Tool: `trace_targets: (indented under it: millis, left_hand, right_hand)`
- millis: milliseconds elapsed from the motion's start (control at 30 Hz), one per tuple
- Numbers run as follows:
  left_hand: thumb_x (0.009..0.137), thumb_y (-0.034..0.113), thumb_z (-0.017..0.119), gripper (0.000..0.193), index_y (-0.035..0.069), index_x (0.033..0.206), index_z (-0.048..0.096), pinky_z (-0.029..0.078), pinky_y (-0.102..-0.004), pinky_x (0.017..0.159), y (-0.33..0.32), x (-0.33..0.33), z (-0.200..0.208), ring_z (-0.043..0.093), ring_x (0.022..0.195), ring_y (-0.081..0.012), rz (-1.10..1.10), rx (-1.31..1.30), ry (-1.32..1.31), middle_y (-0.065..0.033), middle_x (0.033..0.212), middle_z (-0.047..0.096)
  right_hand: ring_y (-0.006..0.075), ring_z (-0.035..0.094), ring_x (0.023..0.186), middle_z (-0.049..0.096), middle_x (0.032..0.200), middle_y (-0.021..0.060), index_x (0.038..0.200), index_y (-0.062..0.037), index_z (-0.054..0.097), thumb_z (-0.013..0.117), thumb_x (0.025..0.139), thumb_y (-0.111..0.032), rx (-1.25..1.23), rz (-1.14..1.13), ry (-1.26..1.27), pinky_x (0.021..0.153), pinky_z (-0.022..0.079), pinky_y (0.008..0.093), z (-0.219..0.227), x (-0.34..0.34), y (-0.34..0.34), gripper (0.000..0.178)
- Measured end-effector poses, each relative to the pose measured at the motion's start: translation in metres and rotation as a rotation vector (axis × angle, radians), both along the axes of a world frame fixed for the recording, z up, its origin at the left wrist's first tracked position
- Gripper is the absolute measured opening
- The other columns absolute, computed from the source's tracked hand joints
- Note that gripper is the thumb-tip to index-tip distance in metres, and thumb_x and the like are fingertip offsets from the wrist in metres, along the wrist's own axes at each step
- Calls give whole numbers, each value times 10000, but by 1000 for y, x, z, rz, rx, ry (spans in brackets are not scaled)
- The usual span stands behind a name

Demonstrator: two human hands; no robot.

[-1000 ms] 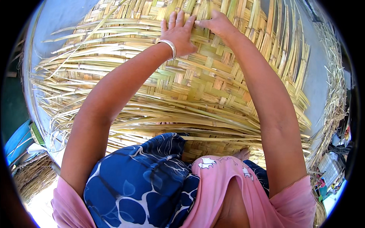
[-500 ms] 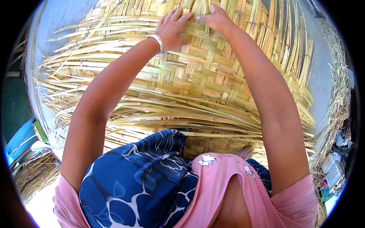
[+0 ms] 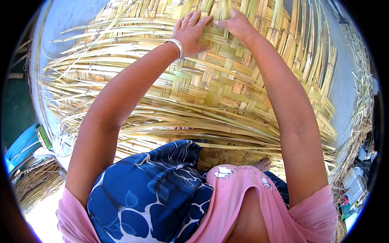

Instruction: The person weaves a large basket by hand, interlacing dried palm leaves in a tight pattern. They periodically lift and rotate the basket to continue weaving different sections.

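Note:
A large woven mat of pale yellow-green split-bamboo strips (image 3: 221, 91) spreads in front of me. My left hand (image 3: 191, 35) lies flat on its far part, fingers spread, with a silvery bangle at the wrist. Close to its right, my right hand (image 3: 240, 26) is closed at the fingertips around an upright bamboo strip (image 3: 226, 9), slightly blurred near the top edge. Long unwoven strip ends stick out along the mat's left and right sides. A bundle of loose strips (image 3: 194, 117) crosses the weave nearer my body.
Grey floor (image 3: 343, 105) shows beyond the mat's sides. A heap of straw-like strips (image 3: 358, 85) lines the right edge. At lower left are a blue object (image 3: 22, 141) and more dry strips (image 3: 38, 184). Mixed clutter (image 3: 355, 182) lies at lower right. My bare foot (image 3: 262, 164) rests on the mat.
Both hands have shifted slightly right and a little nearer in the picture. The left hand stays flat, and the strip by my right fingers is now blurred.

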State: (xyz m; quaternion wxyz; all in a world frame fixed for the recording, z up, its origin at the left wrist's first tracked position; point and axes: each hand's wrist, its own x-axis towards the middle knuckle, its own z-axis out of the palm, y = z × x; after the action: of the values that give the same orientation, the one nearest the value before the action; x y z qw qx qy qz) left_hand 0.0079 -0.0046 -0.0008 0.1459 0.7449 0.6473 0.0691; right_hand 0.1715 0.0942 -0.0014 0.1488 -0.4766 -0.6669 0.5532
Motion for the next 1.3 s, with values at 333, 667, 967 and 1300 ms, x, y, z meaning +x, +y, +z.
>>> trace_targets:
  millis: [333,667,967,1300]
  left_hand:
    - [694,332,737,864,241,1422,282,121,-463,1115,1,-7,-2,145,1392,-340,-36,-3,-19,-187,1478,222]
    - [695,307,739,844,256,1413,297,120,-466,1115,1,-7,-4,151,1389,-343,-38,18,-55,-180,1475,230]
    - [679,331,715,829,218,1395,314,127,-470,1113,2,2,0,153,1383,-359,23,-7,17,-193,1467,234]
    - [657,330,677,832,129,1384,326,115,-486,1114,2,22,-4,143,1383,-371,104,19,70,-232,1460,215]
  right_hand:
    - [183,597,897,626,998,115,1116,26,541,690,754,-140,-29,11,-15,812,478,322,2,0,3,425]
    - [185,596,906,627,1005,110,1117,25,541,694,754,-138,-74,-5,79,833,471,316,6,1,-2,427]
    - [171,594,900,628,1004,93,1118,22,551,683,768,-149,-52,25,72,815,477,316,-2,2,2,412]
    - [166,595,902,627,996,85,1104,3,544,656,782,-132,-68,45,3,815,480,305,16,3,-4,366]
